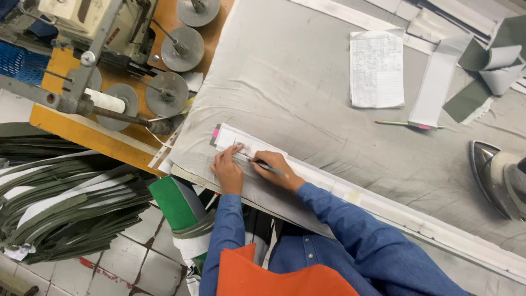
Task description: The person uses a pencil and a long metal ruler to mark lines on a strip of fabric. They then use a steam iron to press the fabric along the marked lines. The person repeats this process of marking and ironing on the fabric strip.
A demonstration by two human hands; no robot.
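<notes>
- A stack of green strips (66, 203) is seen on the floor at far left.
- The white strip (241, 143) is pressed flat on the tabletop (307, 82) by the left hand (227, 170), fingers spread.
- A pencil (267, 167) is gripped by the right hand (276, 164) over that strip.
- A written sheet (377, 68), a second pencil (408, 124) and an iron (498, 178) are left farther right.

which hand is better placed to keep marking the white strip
Right, probably. The right hand already grips the pencil with its tip on the white strip. The left hand lies flat beside it, pinning the strip to the table.
</notes>
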